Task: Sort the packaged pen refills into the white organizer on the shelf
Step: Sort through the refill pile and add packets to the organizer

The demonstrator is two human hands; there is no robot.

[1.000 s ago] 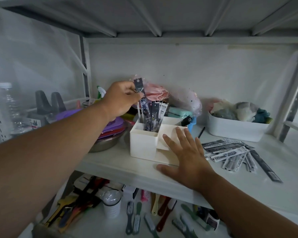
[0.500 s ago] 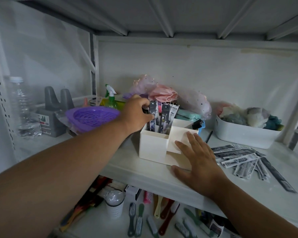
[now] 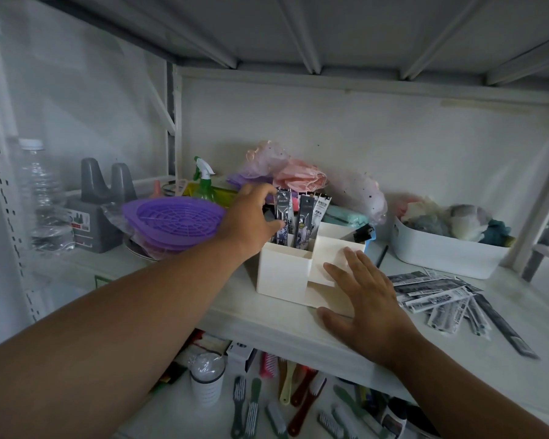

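My left hand (image 3: 251,217) reaches far out on a long straight arm with its fingers curled in a pinch, and my right hand (image 3: 366,299) lies flat with its fingers spread straight.

Organizer (image 3: 282,274): smooth matt white plastic. Refill packs (image 3: 431,299): glossy printed film (crinkly). Strainer (image 3: 175,218): purple plastic mesh. Shelf (image 3: 267,321): matt white.

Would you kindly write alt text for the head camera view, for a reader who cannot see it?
A person's left hand pinches a packaged pen refill standing in the tall compartment of a white organizer on a shelf, while the right hand rests flat against the organizer's front. More packaged refills lie loose on the shelf to the right.
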